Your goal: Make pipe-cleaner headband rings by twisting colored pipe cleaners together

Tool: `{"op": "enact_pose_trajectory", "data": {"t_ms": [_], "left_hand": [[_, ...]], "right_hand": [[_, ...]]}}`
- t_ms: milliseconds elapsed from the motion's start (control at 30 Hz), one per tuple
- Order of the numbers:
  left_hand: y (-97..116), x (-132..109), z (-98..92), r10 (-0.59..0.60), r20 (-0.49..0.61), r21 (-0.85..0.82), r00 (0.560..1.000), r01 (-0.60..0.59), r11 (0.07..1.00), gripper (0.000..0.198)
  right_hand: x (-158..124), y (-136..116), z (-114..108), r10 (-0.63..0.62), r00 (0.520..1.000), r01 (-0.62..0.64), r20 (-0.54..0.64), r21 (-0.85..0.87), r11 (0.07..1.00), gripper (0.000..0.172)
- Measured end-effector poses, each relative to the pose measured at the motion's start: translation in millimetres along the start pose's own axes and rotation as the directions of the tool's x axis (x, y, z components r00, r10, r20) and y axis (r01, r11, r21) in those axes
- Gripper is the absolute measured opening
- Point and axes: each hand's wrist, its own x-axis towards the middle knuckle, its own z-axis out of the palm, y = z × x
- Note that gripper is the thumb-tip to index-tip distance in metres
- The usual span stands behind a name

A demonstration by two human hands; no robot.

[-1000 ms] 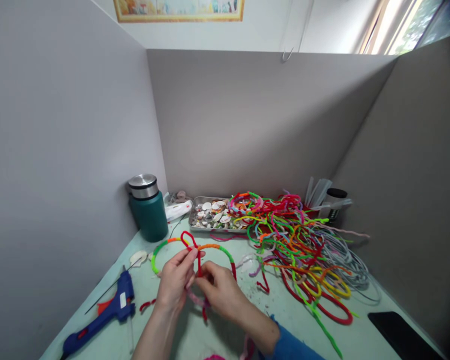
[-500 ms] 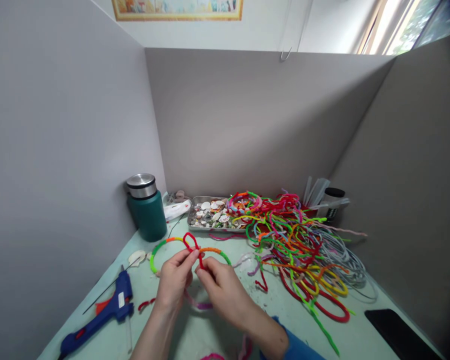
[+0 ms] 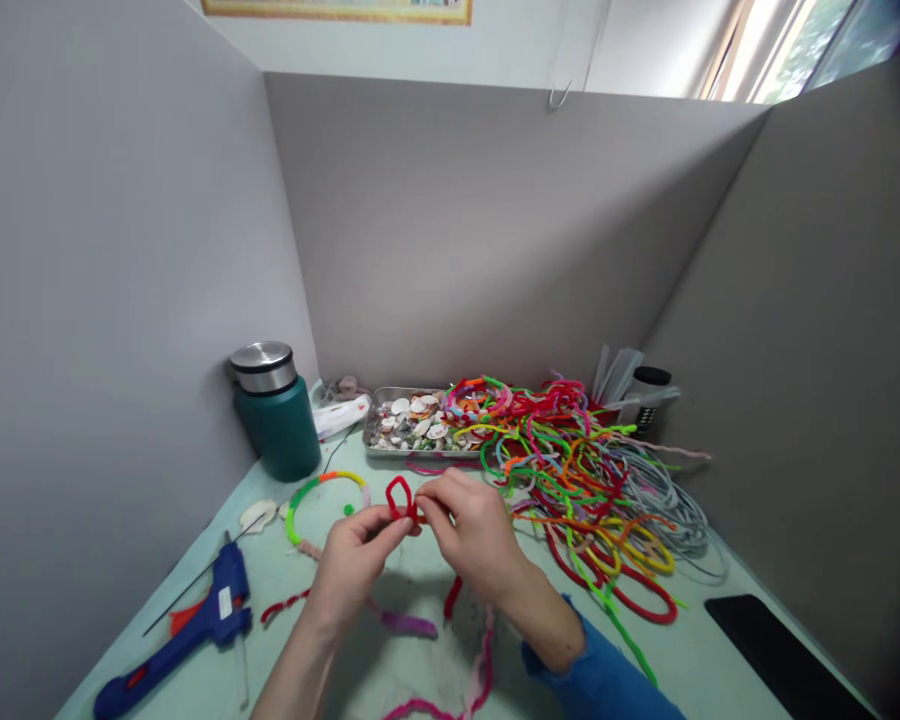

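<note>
Between my two hands is a red pipe cleaner point(image 3: 398, 482), bent into an upright loop. My left hand point(image 3: 356, 560) pinches its base between thumb and forefinger. My right hand point(image 3: 480, 535) grips the same red pipe cleaner at the loop's right side with its fingertips. Behind my left hand lies part of a multicoloured ring point(image 3: 292, 515), green, orange, yellow and lilac. A purple pipe cleaner piece point(image 3: 409, 625) shows below my hands. Short red pieces point(image 3: 281, 605) lie to the left, and a pink twisted strand point(image 3: 486, 660) is near the front edge.
A blue glue gun point(image 3: 217, 610) lies at left, with a green bottle point(image 3: 277, 425) behind it. At the back stands a metal tray point(image 3: 397, 453) of small pieces. A tangled pipe cleaner heap point(image 3: 562, 450) spreads rightward; a black phone point(image 3: 772, 645) lies front right.
My right hand has risen and moved right, to the upper side of the red loop. The loop now stands narrower and farther right. The view has shifted slightly.
</note>
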Motion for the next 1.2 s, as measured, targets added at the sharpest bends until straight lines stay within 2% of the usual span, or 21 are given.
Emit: {"op": "enact_pose_trajectory", "data": {"t_ms": [167, 400, 467, 533, 600, 667, 733, 767, 833, 900, 967, 1000, 1033, 1100, 1200], "left_hand": [[1, -1, 0.5, 0.035, 0.04, 0.021, 0.999, -0.035, 0.999, 0.021], [-3, -1, 1.3, 0.096, 0.078, -0.054, 0.992, -0.092, 0.994, 0.019], [-4, -2, 1.3, 0.108, 0.104, -0.049, 0.989, -0.103, 0.993, 0.018], [-5, -3, 0.9, 0.12, 0.139, -0.035, 0.983, -0.116, 0.993, 0.017], [-5, -4, 0.4, 0.124, 0.173, -0.005, 0.977, -0.125, 0.992, 0.016], [-5, -4, 0.0, 0.116, 0.196, 0.03, 0.974, -0.124, 0.992, 0.018], [-4, -3, -0.1, 0.102, 0.193, 0.037, 0.976, -0.111, 0.993, 0.021], [-4, -2, -0.1, 0.093, 0.175, 0.031, 0.98, -0.1, 0.994, 0.022], [-5, 0, -0.2, 0.059, 0.107, 0.02, 0.992, -0.061, 0.998, 0.025], [-6, 2, -0.9, 0.005, 0.01, 0.004, 1.0, -0.005, 1.0, 0.029], [-7, 5, -2.1, -0.045, -0.083, -0.042, 0.996, 0.042, 0.998, 0.033], [-7, 6, -2.8, -0.063, -0.119, -0.078, 0.991, 0.054, 0.995, 0.035], [-8, 7, -3.5, -0.075, -0.144, -0.119, 0.987, 0.058, 0.991, 0.036], [-9, 9, -4.8, -0.085, -0.163, -0.193, 0.983, 0.053, 0.98, 0.035], [-9, 11, -5.7, -0.098, -0.151, -0.287, 0.984, 0.051, 0.957, 0.033]], "right_hand": [[3, 6, -1, 0.032, 0.999, -0.033, 0.004, 0.069, 0.997, 0.016], [6, 15, -1, 0.172, 0.974, -0.199, 0.145, 0.203, 0.959, 0.018], [8, 16, -2, 0.22, 0.949, -0.28, 0.226, 0.284, 0.917, 0.017], [9, 16, -3, 0.268, 0.898, -0.396, 0.349, 0.38, 0.836, 0.016], [10, 16, -5, 0.276, 0.841, -0.493, 0.465, 0.45, 0.745, 0.016], [11, 16, -5, 0.261, 0.809, -0.533, 0.527, 0.47, 0.703, 0.019], [11, 18, -4, 0.253, 0.813, -0.516, 0.524, 0.448, 0.731, 0.022], [11, 19, -3, 0.25, 0.836, -0.477, 0.488, 0.422, 0.772, 0.022], [10, 20, -2, 0.218, 0.918, -0.332, 0.333, 0.341, 0.879, 0.019], [10, 20, -2, 0.137, 0.985, -0.157, 0.103, 0.227, 0.961, 0.017], [9, 18, -5, 0.065, 0.996, -0.055, -0.065, 0.149, 0.987, 0.018], [9, 16, -6, 0.051, 0.995, -0.038, -0.089, 0.14, 0.989, 0.018], [8, 13, -7, 0.047, 0.997, -0.037, -0.066, 0.146, 0.989, 0.021], [4, 7, -6, 0.038, 0.996, -0.051, 0.082, 0.158, 0.986, 0.028], [-3, -3, 4, 0.056, 0.96, -0.075, 0.276, 0.059, 0.995, 0.02]]}}
